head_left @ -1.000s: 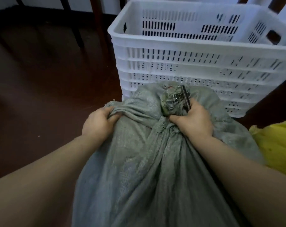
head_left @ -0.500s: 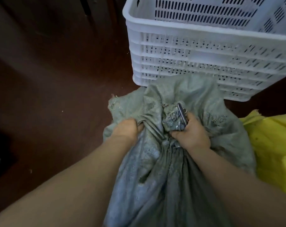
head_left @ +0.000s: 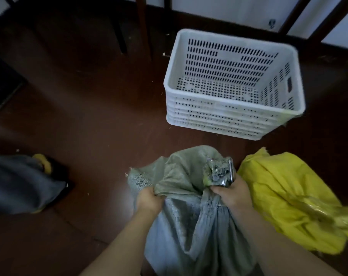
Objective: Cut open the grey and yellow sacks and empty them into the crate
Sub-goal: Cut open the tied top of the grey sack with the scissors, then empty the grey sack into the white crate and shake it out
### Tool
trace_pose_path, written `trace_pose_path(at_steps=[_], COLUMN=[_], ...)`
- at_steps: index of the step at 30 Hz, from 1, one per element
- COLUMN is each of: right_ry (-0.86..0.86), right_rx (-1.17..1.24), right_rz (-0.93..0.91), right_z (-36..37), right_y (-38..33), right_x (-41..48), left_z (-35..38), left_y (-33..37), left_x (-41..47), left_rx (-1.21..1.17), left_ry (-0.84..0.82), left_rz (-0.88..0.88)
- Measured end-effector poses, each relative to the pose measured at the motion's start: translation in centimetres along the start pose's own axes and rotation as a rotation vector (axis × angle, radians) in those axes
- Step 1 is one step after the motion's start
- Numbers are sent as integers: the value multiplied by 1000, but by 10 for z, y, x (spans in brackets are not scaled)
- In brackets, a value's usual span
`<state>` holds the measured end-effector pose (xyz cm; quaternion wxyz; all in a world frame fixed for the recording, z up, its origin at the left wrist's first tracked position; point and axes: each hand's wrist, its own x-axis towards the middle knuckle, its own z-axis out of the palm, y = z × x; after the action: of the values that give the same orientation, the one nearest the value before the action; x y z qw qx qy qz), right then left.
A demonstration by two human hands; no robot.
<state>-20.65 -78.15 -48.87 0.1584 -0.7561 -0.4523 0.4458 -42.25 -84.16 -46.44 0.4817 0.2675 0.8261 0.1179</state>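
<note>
A grey woven sack (head_left: 189,232) stands on the floor in front of me, its top bunched. My left hand (head_left: 148,201) grips a fold of the sack's left side. My right hand (head_left: 232,196) grips the gathered neck together with a slim dark metal cutter (head_left: 230,173) that sticks up past my fingers. A yellow sack (head_left: 288,198) lies right beside the grey one, on its right. The white perforated crate (head_left: 225,116) stands on the floor beyond the sacks, and nothing shows inside it.
The floor is dark brown. A grey trouser leg (head_left: 19,186) and a dark shoe with a yellow sock (head_left: 49,168) are at the left. Dark furniture legs (head_left: 143,28) stand behind the crate, near a white wall.
The view has pulled back and up, so the crate now sits farther off with its inside showing. Both hands keep their grips on the grey sack, which is away from the crate.
</note>
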Motion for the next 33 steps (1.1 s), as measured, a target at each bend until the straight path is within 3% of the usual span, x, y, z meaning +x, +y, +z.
trace_pose_path(at_steps=[11, 15, 18, 23, 26, 33], right_ry=[152, 224, 233, 250, 198, 113], right_rx=[284, 423, 566, 702, 774, 786], right_rz=[-121, -95, -174, -230, -181, -96], right_z=[-93, -119, -136, -160, -167, -177], right_y=[-196, -282, -339, -410, -439, -507], right_x=[-126, -173, -188, -162, -125, -25], left_z=[-167, -248, -297, -351, -386, -422], left_y=[106, 161, 208, 295, 340, 434], left_x=[-141, -181, -194, -188, -169, -106], left_rx=[-171, -311, -356, -381, -339, -334], left_ry=[189, 255, 335, 427, 536, 603], left_rz=[225, 326, 426, 565, 561, 546])
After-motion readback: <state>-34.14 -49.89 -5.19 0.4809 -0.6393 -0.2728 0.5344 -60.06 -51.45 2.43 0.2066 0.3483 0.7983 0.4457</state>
